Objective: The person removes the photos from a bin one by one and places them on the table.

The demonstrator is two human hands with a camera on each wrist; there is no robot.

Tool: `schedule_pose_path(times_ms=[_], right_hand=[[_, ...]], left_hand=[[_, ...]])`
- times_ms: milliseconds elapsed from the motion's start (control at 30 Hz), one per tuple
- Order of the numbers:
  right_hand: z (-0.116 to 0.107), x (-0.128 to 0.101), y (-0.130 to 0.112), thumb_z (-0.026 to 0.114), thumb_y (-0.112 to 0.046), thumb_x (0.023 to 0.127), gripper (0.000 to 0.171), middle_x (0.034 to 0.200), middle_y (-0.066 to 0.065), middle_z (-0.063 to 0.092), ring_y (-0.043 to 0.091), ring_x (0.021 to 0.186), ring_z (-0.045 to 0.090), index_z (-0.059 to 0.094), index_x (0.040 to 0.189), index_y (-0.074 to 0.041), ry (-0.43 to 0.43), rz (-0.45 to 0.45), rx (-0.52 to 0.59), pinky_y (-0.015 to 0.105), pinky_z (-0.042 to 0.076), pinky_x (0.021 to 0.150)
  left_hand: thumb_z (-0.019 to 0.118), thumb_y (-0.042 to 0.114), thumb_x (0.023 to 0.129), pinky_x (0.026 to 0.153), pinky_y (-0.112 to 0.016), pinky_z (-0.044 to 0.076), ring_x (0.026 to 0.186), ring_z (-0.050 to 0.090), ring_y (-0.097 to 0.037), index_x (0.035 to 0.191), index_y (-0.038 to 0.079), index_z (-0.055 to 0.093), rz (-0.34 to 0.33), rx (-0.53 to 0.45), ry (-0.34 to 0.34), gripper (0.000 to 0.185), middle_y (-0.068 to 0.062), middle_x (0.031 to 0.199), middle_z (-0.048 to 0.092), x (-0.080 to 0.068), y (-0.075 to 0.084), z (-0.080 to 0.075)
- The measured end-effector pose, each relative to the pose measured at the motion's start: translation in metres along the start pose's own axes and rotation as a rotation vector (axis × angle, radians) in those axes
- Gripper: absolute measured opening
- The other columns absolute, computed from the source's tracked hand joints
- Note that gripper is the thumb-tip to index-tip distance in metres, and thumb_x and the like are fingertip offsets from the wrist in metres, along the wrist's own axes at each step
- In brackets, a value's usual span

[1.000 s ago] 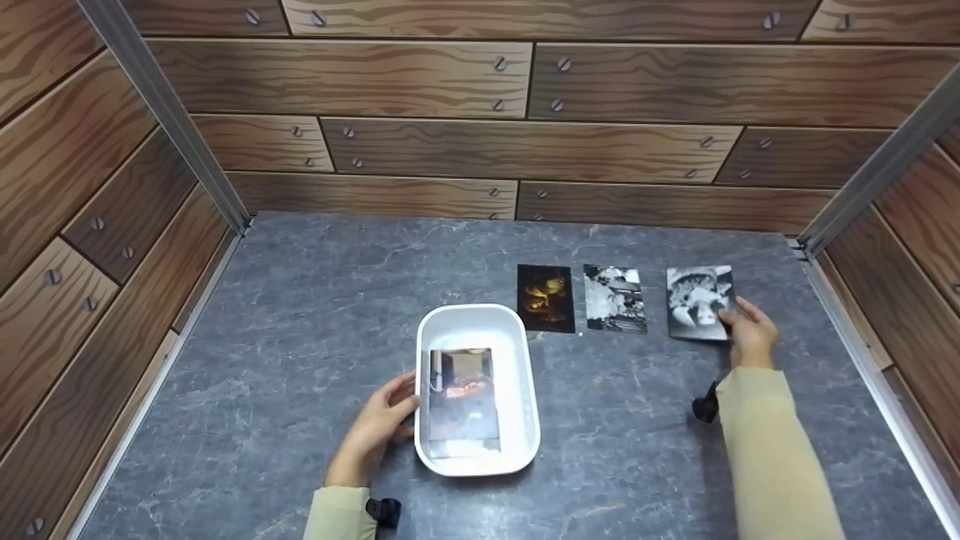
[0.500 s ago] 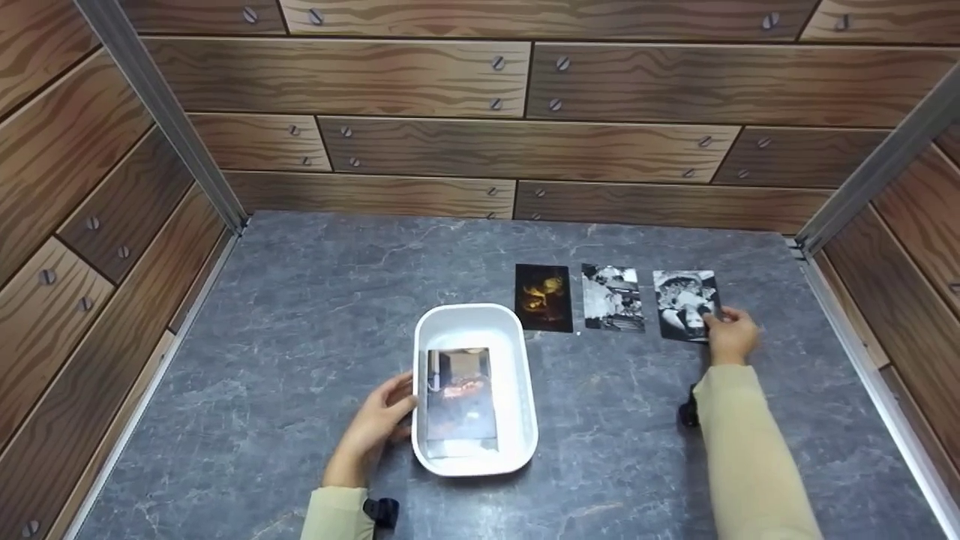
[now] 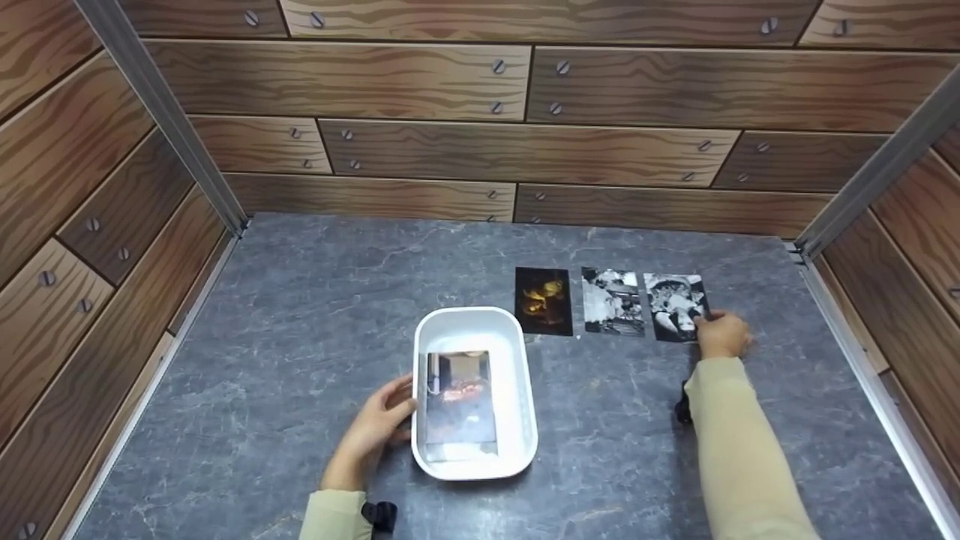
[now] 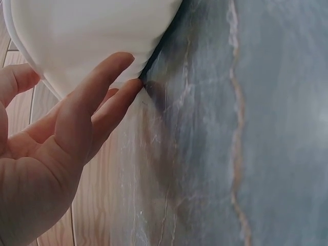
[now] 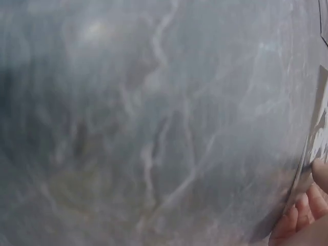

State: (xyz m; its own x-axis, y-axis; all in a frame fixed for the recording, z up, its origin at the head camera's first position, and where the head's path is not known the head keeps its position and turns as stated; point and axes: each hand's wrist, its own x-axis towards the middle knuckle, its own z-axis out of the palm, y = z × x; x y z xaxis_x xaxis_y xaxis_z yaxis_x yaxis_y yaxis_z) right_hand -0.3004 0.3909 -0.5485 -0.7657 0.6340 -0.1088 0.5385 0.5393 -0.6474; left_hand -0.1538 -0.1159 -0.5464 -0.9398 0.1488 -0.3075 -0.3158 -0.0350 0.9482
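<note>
My right hand pinches the lower right edge of a black-and-white photo, which lies at the right end of a row. In the right wrist view, thumb and fingertips show at the edge of the glossy print. My left hand rests against the left side of a white tray, its fingers fairly straight. The left wrist view has these fingers along the outer wall of the tray, the thumb up by the rim. Inside the tray lies another photo, with glare on it.
Left of the held photo lie a second black-and-white photo and a dark photo with golden figures. The grey marbled tabletop is bounded by wood-patterned walls at the back and both sides.
My right hand has moved the black-and-white photo leftward, close beside the middle photo, and lower onto the table. The left hand and the tray have stayed in place.
</note>
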Motion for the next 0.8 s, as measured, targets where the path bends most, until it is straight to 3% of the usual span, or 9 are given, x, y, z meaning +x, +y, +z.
schedule_pose_path(times_ms=[233,567,667,800], right_hand=[[0.002,0.001,0.001,0.056,-0.023,0.095,0.045,0.134,0.033,0.045,0.049,0.130,0.031,0.052,0.130,0.005,-0.016,0.024,0.013,0.058,0.028,0.109],[-0.009,0.002,-0.017,0.055,-0.036,0.096,0.073,0.150,0.032,0.027,0.047,0.139,0.023,0.025,0.151,0.001,-0.042,0.065,0.090,0.054,0.023,0.116],[-0.016,0.004,-0.027,0.053,-0.037,0.096,0.076,0.155,0.029,0.021,0.044,0.143,0.018,0.017,0.153,-0.002,-0.059,0.070,0.164,0.051,0.020,0.119],[-0.024,-0.001,-0.049,0.055,-0.036,0.095,0.078,0.160,0.019,0.016,0.034,0.146,0.017,0.014,0.156,-0.010,-0.068,0.082,0.357,0.041,0.020,0.122]], left_hand=[[0.052,0.007,0.096,0.082,-0.040,0.059,0.127,0.049,-0.038,0.147,-0.007,0.030,0.006,0.003,0.000,0.057,-0.031,0.148,0.036,0.000,0.000,0.000],[0.053,0.009,0.096,0.079,-0.035,0.059,0.130,0.046,-0.038,0.147,-0.004,0.032,-0.017,0.043,0.016,0.056,-0.029,0.149,0.037,0.002,0.002,0.000],[0.054,0.010,0.096,0.076,-0.034,0.059,0.129,0.048,-0.037,0.147,-0.003,0.032,-0.023,0.051,0.024,0.057,-0.028,0.148,0.038,0.002,0.001,0.000],[0.054,0.010,0.096,0.075,-0.035,0.060,0.126,0.050,-0.035,0.147,-0.004,0.033,-0.025,0.048,0.034,0.057,-0.029,0.147,0.038,-0.001,0.000,0.001]])
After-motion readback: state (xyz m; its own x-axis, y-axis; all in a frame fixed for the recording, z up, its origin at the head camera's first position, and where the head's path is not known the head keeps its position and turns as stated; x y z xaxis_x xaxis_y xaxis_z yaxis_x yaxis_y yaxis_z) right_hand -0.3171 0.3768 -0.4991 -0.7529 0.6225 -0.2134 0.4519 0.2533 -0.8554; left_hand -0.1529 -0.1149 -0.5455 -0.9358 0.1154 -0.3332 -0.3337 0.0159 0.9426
